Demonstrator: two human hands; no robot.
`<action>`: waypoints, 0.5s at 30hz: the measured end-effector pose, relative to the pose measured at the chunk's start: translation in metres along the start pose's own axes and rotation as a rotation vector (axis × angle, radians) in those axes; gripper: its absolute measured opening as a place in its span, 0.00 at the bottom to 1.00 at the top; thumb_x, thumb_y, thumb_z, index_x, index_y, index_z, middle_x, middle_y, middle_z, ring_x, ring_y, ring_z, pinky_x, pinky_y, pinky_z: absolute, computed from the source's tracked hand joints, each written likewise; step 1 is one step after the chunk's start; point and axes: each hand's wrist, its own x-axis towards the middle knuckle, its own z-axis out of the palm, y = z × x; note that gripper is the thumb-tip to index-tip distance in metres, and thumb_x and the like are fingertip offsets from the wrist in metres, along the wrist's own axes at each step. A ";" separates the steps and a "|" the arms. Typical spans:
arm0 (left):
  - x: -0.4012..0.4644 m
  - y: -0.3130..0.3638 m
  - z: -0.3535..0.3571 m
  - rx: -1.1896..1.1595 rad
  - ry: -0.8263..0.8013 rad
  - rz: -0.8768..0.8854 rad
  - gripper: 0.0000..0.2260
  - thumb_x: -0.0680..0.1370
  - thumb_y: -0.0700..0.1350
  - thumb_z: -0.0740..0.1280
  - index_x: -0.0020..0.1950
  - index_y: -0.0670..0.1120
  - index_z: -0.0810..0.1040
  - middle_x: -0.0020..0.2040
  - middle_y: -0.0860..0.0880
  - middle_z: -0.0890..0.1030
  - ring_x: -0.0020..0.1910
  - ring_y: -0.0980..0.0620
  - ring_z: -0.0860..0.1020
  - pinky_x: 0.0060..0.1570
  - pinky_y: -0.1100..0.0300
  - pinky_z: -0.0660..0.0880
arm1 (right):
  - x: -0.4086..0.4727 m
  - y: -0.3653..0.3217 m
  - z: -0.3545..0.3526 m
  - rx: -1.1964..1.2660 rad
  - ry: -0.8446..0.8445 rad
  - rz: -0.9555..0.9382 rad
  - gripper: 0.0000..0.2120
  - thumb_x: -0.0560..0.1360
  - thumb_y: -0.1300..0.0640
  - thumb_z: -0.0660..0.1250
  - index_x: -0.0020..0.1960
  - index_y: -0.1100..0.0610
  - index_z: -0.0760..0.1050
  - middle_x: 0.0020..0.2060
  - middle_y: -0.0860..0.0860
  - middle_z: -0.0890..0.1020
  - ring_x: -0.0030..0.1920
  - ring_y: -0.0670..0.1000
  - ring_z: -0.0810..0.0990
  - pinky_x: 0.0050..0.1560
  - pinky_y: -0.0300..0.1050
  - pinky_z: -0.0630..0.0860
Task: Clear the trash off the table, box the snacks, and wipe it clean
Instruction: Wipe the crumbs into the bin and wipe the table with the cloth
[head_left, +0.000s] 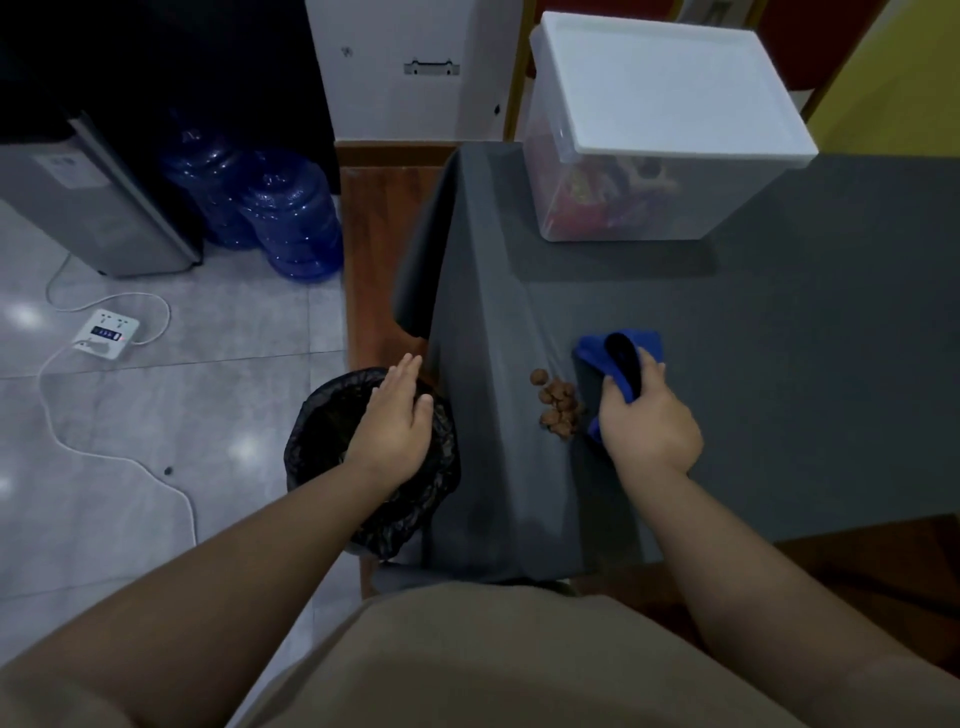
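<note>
Status: snacks boxed in lidded bin, far end of table. Crumbs piled nr table edge, beside blue cloth gripped in R hand. L hand flat, empty, over trash bin. Left: sweep-off, wipe.

- The lidded box stands on the table at 12 o'clock.
- The crumbs lie near the table's left edge, just left of the cloth.
- The bin stands on the floor at 9 o'clock of the crumbs.
</note>
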 end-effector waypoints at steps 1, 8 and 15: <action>0.000 0.000 -0.001 -0.009 0.003 -0.002 0.23 0.82 0.44 0.53 0.77 0.45 0.53 0.78 0.49 0.54 0.76 0.53 0.50 0.75 0.53 0.49 | -0.002 -0.006 0.001 -0.033 -0.010 -0.010 0.27 0.79 0.43 0.55 0.76 0.44 0.53 0.74 0.49 0.64 0.64 0.59 0.74 0.49 0.50 0.76; -0.001 -0.007 -0.001 -0.022 0.018 -0.025 0.23 0.82 0.44 0.53 0.77 0.45 0.53 0.78 0.49 0.53 0.76 0.53 0.50 0.75 0.53 0.49 | -0.028 -0.049 0.009 -0.041 -0.083 -0.134 0.27 0.78 0.42 0.54 0.75 0.43 0.53 0.71 0.50 0.69 0.55 0.57 0.79 0.42 0.46 0.76; 0.002 -0.010 -0.002 -0.030 0.036 -0.045 0.23 0.82 0.44 0.52 0.77 0.43 0.53 0.77 0.48 0.54 0.77 0.52 0.50 0.75 0.53 0.49 | -0.053 -0.094 0.016 0.018 -0.147 -0.273 0.27 0.79 0.43 0.54 0.76 0.47 0.53 0.74 0.50 0.64 0.54 0.57 0.80 0.47 0.49 0.78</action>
